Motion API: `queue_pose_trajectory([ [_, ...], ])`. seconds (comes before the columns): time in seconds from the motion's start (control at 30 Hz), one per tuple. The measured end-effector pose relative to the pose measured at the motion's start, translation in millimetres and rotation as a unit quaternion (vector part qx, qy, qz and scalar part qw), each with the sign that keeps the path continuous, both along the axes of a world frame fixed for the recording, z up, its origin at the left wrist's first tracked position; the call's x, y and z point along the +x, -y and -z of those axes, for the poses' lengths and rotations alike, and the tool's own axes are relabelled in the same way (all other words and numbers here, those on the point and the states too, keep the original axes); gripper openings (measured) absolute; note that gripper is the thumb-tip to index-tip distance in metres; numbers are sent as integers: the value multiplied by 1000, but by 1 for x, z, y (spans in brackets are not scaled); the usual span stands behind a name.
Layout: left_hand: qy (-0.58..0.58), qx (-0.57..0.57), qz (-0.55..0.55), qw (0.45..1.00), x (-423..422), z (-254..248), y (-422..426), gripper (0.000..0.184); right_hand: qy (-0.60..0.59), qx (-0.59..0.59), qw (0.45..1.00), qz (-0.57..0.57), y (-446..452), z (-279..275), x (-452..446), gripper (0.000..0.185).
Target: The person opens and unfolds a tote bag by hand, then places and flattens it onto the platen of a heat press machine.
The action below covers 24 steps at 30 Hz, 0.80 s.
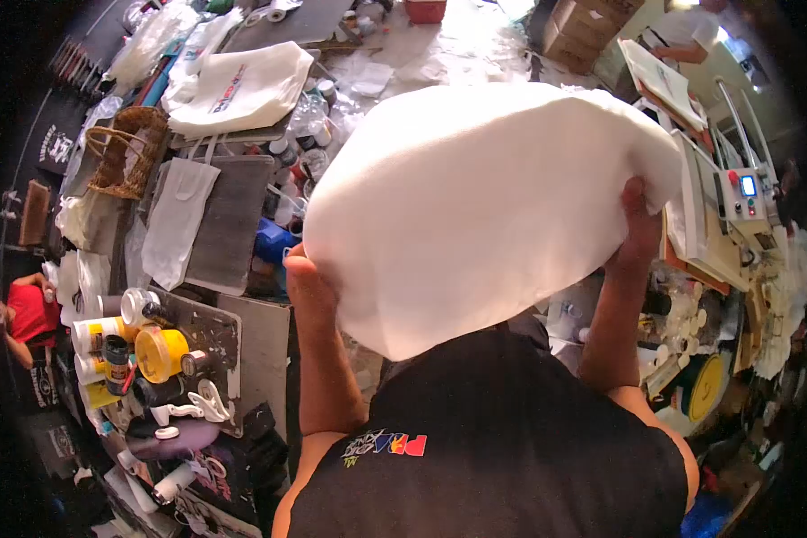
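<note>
A large white cloth bag (475, 215) is spread in front of my chest, bulging and tilted, with no handles or print showing on the side toward me. At its left edge my left hand (312, 280) grips it, the thumb on the near side and the fingers hidden behind the cloth. On the right edge my right hand (638, 220) holds it, thumb up against the fabric, with the other fingers mostly covered or in shade. The cloth hangs slack between the two hands and hides much of the area behind it.
At left lie a stack of printed white tote bags (242, 90), another tote bag (179, 215), a wicker basket (127, 152) and paint tubs (160, 351). A machine with a control box (744, 199) stands right. One person (34, 314) is far left, another (690, 36) upper right.
</note>
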<state>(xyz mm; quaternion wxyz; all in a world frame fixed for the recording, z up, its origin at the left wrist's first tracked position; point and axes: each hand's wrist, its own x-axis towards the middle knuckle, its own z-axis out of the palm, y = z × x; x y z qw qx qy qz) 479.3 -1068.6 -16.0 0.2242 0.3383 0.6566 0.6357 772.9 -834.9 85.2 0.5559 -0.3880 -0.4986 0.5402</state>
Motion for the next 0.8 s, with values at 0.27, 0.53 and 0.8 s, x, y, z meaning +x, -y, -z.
queue_pose_trajectory([
  [0.27, 23, 25, -7, 999, 4, -56, -76, 37, 33, -79, 995, -42, -3, 10, 1, 51],
  [0.53, -185, -1, -11, 983, 3, -24, -77, 40, 25, -35, 982, -182, -11, 1, 50, 48],
  [0.8, -159, -81, -21, 984, 26, 32, -59, 27, 70, -18, 976, -204, -7, 5, 46, 26],
])
